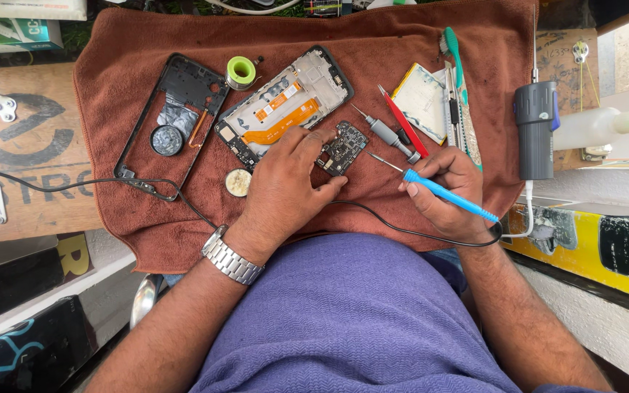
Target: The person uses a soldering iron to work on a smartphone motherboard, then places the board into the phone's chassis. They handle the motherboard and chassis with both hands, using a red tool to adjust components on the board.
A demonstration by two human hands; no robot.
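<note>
My left hand (pixel 285 185), with a metal watch on the wrist, rests on the brown towel (pixel 373 58) and steadies a small black circuit board (pixel 343 148) with its fingertips. My right hand (pixel 449 191) grips a blue-handled soldering iron (pixel 442 191) like a pen. Its thin metal tip points at the board's right edge, a short way off. An opened phone body (pixel 285 105) with orange flex cables lies just behind my left hand.
A black phone frame (pixel 176 116), a green solder spool (pixel 241 71), a round tin (pixel 238 183), a grey screwdriver (pixel 389 134), a red tool (pixel 402 120), a green toothbrush (pixel 454 54) and a flat battery (pixel 420 94) lie on the towel. A grey cylindrical device (pixel 535 129) stands at right. The iron's black cable (pixel 96 182) crosses the front.
</note>
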